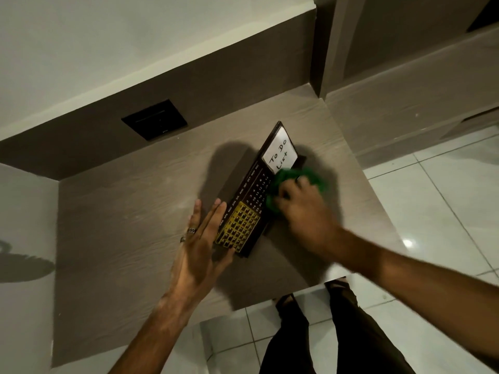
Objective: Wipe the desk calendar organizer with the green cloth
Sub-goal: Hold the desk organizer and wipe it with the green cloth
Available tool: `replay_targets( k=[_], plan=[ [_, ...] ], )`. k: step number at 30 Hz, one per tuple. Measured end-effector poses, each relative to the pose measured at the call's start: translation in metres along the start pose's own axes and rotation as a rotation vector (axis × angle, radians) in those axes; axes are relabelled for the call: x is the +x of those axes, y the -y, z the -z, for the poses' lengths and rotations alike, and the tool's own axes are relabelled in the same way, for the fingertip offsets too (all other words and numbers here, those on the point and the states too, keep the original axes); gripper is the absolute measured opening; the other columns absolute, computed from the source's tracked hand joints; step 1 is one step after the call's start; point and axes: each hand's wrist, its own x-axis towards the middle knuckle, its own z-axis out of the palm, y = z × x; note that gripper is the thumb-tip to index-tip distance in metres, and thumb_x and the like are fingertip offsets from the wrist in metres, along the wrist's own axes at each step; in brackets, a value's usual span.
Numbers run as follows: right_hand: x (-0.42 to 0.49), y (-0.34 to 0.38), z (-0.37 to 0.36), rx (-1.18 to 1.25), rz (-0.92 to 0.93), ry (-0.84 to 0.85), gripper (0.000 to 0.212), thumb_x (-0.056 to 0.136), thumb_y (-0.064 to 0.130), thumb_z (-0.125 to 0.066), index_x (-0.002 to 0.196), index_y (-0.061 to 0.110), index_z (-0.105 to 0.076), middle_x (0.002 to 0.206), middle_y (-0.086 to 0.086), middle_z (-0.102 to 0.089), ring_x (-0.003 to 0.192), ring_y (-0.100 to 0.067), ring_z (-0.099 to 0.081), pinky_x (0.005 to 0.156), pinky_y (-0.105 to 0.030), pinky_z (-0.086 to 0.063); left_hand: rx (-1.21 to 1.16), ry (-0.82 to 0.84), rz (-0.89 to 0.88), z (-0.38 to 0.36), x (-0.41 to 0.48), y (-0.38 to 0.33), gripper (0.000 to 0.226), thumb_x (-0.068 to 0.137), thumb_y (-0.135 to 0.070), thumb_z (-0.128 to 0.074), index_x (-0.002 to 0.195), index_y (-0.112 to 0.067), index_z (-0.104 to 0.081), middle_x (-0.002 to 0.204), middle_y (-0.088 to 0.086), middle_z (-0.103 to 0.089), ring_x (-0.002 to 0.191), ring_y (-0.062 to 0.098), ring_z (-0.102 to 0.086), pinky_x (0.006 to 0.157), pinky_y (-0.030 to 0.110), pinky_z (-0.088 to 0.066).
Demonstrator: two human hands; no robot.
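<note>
- Desk calendar organizer [249, 209]: dark, long, standing tilted on the wood-grain desk [129, 238], face turned toward the camera.
- On that face, far to near: white "To Do List" panel [279, 155], then a strip of month names and a grid of dates, then a yellow framed slider [239, 228].
- Left hand [201, 249]: open and flat, fingers straight, two rings showing; laid along the organizer's left edge, seemingly touching it. Probably there as a brace, to keep the light stand from sliding or tipping under the rubbing.
- Right hand [302, 209]: closed around a bunched green cloth [297, 182], blurred in the picture; cloth pressed against the organizer's right side, just below the white panel, covering part of the date grid.
- Bunching likely gives a firm pad for pressure on the dark frame.
- Wiping apparently in progress on the middle section; yellow slider and white panel uncovered by the cloth.
- Black wall plate [154, 120] on the back panel, well apart from the work.
</note>
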Motion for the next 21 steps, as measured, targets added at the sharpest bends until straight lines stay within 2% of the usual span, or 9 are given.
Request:
replay_targets(
  k=[3,6,8,10,12,13,15,18,21],
  plan=[
    [-0.020,0.044,-0.005,0.109,0.170,0.140,0.034,0.091,0.022,-0.056,0.126,0.020,-0.059,0.129,-0.007,-0.043,0.111,-0.026,-0.036,0.086,-0.039,-0.037,-0.020,-0.033,-0.035,0.000,-0.001,0.000,0.119,0.069,-0.014,-0.086,0.150,-0.045,-0.004,0.151,-0.041,0.016,0.147,0.032,-0.009,0.100,0.069,-0.038],
    [-0.035,0.052,0.001,0.311,0.334,0.261,0.036,0.089,0.023,-0.062,0.125,0.021,-0.061,0.126,-0.004,-0.046,0.110,-0.021,-0.036,0.090,-0.036,-0.037,0.010,-0.039,-0.034,0.001,-0.002,0.002,0.124,0.069,-0.016,-0.086,0.149,-0.051,0.002,0.149,-0.043,0.019,0.145,0.037,-0.012,0.093,0.073,-0.042],
    [-0.038,0.048,0.012,0.576,0.348,0.376,0.036,0.087,0.017,-0.064,0.123,0.022,-0.063,0.121,-0.001,-0.053,0.110,-0.017,-0.042,0.093,-0.031,-0.039,0.032,-0.059,-0.043,0.000,-0.001,0.002,0.123,0.069,-0.018,-0.086,0.150,-0.048,0.002,0.150,-0.042,0.020,0.143,0.037,-0.015,0.095,0.071,-0.039],
    [-0.038,0.041,0.025,0.908,0.187,0.470,0.036,0.083,0.007,-0.065,0.117,0.019,-0.064,0.113,-0.002,-0.063,0.106,-0.015,-0.055,0.092,-0.033,-0.048,0.035,-0.073,-0.030,0.000,-0.001,0.002,0.117,0.073,-0.016,-0.083,0.150,-0.047,0.000,0.151,-0.041,0.019,0.145,0.030,-0.009,0.099,0.069,-0.036],
    [-0.034,0.027,0.037,1.276,-0.075,0.474,0.031,0.084,0.010,-0.070,0.112,0.021,-0.064,0.104,0.001,-0.070,0.097,-0.013,-0.067,0.078,-0.032,-0.058,0.012,-0.073,-0.010,-0.001,-0.002,0.004,0.103,0.080,-0.012,-0.070,0.151,-0.044,-0.003,0.156,-0.033,0.010,0.149,0.014,0.008,0.102,0.070,-0.036],
    [-0.031,0.019,0.041,1.446,-0.218,0.445,0.029,0.084,0.015,-0.072,0.110,0.025,-0.064,0.102,0.004,-0.072,0.093,-0.010,-0.069,0.071,-0.028,-0.058,0.012,-0.061,0.008,-0.001,-0.001,0.004,0.102,0.079,-0.010,-0.069,0.152,-0.040,-0.005,0.158,-0.026,0.003,0.149,0.010,0.010,0.104,0.069,-0.035],
    [-0.026,0.004,0.043,1.684,-0.478,0.289,0.027,0.084,0.020,-0.072,0.107,0.032,-0.065,0.102,0.007,-0.073,0.090,-0.009,-0.071,0.066,-0.025,-0.058,-0.006,-0.035,0.036,-0.001,-0.001,0.003,0.106,0.074,-0.012,-0.079,0.153,-0.030,-0.011,0.161,-0.010,-0.010,0.151,0.017,0.002,0.110,0.064,-0.030],
    [-0.015,-0.012,0.035,1.717,-0.773,-0.059,0.039,0.085,0.013,-0.071,0.118,0.026,-0.056,0.108,-0.006,-0.070,0.093,-0.021,-0.071,0.061,-0.028,-0.057,-0.014,-0.033,0.032,-0.003,0.000,0.003,0.106,0.072,-0.020,-0.084,0.153,-0.024,-0.016,0.161,0.001,-0.019,0.151,0.022,-0.004,0.113,0.056,-0.027],
    [-0.012,-0.020,0.019,1.730,-0.911,-0.205,0.059,0.082,0.008,-0.074,0.130,0.025,-0.043,0.113,-0.010,-0.063,0.094,-0.026,-0.068,0.058,-0.031,-0.057,-0.011,-0.038,0.026,-0.005,0.000,0.006,0.109,0.073,-0.021,-0.083,0.154,-0.031,-0.011,0.162,-0.002,-0.016,0.151,0.020,-0.003,0.113,0.056,-0.027]
  ],
)
